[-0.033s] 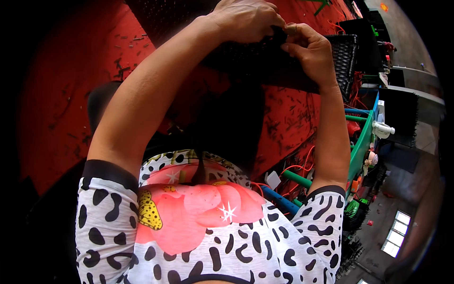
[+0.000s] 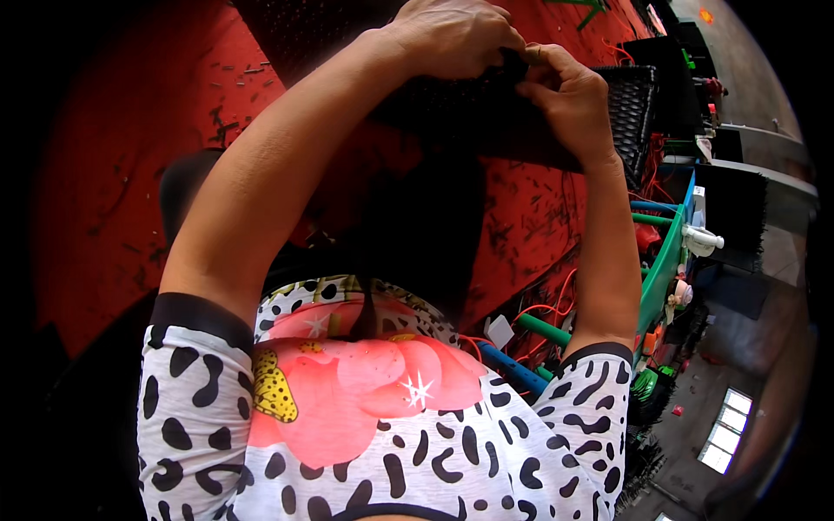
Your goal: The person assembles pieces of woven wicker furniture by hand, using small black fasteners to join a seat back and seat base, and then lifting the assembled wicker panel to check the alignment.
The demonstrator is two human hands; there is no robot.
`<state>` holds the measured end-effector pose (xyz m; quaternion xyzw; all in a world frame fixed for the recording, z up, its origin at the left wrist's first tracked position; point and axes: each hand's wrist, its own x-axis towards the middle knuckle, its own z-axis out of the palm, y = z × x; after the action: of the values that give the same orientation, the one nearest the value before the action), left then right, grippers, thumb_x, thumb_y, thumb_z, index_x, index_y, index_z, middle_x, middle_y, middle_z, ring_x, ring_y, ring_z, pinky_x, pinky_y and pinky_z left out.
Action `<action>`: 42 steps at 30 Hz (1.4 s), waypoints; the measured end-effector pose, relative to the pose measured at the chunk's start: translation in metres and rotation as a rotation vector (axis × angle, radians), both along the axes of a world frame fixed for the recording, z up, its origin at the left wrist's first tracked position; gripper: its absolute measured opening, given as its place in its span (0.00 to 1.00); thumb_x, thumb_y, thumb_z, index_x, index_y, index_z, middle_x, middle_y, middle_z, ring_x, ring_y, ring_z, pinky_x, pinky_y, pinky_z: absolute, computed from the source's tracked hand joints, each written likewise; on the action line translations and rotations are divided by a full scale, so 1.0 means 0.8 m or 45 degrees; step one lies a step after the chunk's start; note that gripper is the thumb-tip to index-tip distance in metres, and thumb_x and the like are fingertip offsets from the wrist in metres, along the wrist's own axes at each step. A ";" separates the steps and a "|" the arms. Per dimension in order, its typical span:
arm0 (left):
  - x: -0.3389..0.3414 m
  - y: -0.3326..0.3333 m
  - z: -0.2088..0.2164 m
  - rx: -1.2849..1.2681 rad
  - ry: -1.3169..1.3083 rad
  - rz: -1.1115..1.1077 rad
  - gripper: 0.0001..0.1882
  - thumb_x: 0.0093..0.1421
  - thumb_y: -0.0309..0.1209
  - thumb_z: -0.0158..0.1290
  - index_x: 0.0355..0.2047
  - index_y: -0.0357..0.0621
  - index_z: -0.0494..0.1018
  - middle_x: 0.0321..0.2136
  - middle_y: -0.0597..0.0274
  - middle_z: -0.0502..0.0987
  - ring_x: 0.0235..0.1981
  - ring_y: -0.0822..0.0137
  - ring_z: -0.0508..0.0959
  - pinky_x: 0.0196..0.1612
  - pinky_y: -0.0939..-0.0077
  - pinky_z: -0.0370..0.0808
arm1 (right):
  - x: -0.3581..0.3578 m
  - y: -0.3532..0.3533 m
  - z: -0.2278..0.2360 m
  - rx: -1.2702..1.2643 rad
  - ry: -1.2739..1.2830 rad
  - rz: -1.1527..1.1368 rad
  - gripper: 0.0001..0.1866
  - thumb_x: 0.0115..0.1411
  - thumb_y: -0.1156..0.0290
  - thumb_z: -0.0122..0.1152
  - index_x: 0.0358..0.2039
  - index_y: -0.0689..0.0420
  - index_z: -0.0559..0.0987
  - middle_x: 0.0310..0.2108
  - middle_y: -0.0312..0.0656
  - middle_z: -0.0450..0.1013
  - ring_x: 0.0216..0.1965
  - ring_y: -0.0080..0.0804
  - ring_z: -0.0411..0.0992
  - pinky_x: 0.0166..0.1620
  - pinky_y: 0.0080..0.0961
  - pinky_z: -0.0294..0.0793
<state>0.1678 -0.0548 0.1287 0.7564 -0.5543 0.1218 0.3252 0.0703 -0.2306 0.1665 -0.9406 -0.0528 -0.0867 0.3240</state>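
At the top of the view my left hand (image 2: 452,39) is closed, its fingertips bent down to the right. Its fingertips meet those of my right hand (image 2: 569,95), which pinches with thumb and forefinger and wears a ring. Between the fingertips is something small and black; what it is I cannot make out. Under both hands lies a large black panel (image 2: 304,39) across my lap. A woven, wicker-like black piece (image 2: 632,113) shows just right of my right wrist, and whether it joins the panel I cannot tell.
Scattered dark scraps (image 2: 499,234) lie on the red floor (image 2: 113,217). To my right stands a green and blue metal frame (image 2: 665,278), with orange-red cords (image 2: 556,308) around it and a white fitting (image 2: 702,240) on its side. Black sheets (image 2: 730,213) lie beyond it.
Almost nothing differs; my right hand and forearm have shifted very slightly, and both hands stay together over the black panel.
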 end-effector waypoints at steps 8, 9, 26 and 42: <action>0.002 -0.006 -0.004 -0.020 0.038 -0.019 0.14 0.48 0.32 0.56 0.37 0.48 0.77 0.31 0.55 0.76 0.38 0.55 0.77 0.42 0.59 0.71 | -0.014 0.025 -0.016 -0.167 -0.202 -0.278 0.21 0.45 0.79 0.64 0.43 0.60 0.75 0.26 0.43 0.76 0.25 0.34 0.75 0.33 0.26 0.74; 0.003 -0.007 -0.007 -0.067 0.025 -0.025 0.14 0.48 0.32 0.56 0.37 0.48 0.77 0.31 0.55 0.77 0.38 0.54 0.77 0.42 0.59 0.71 | -0.012 0.022 -0.015 -0.086 -0.146 -0.300 0.20 0.47 0.81 0.63 0.43 0.62 0.74 0.26 0.41 0.76 0.23 0.29 0.74 0.29 0.23 0.73; -0.002 0.001 0.005 -0.126 -0.017 -0.040 0.11 0.48 0.31 0.55 0.34 0.46 0.78 0.28 0.54 0.77 0.36 0.54 0.78 0.40 0.59 0.73 | 0.016 -0.004 -0.021 -0.582 -0.816 0.183 0.11 0.52 0.80 0.64 0.38 0.61 0.78 0.31 0.40 0.77 0.31 0.26 0.76 0.34 0.19 0.76; -0.003 0.002 0.013 -0.025 0.089 -0.041 0.11 0.47 0.30 0.54 0.33 0.47 0.78 0.29 0.53 0.78 0.37 0.53 0.78 0.40 0.59 0.73 | 0.008 -0.008 -0.033 -0.568 -0.940 0.185 0.08 0.48 0.79 0.67 0.27 0.58 0.75 0.27 0.39 0.73 0.25 0.33 0.75 0.27 0.24 0.75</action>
<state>0.1656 -0.0535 0.1389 0.7480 -0.5535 0.0956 0.3535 0.0767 -0.2369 0.1405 -0.8873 -0.2485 -0.3807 0.0776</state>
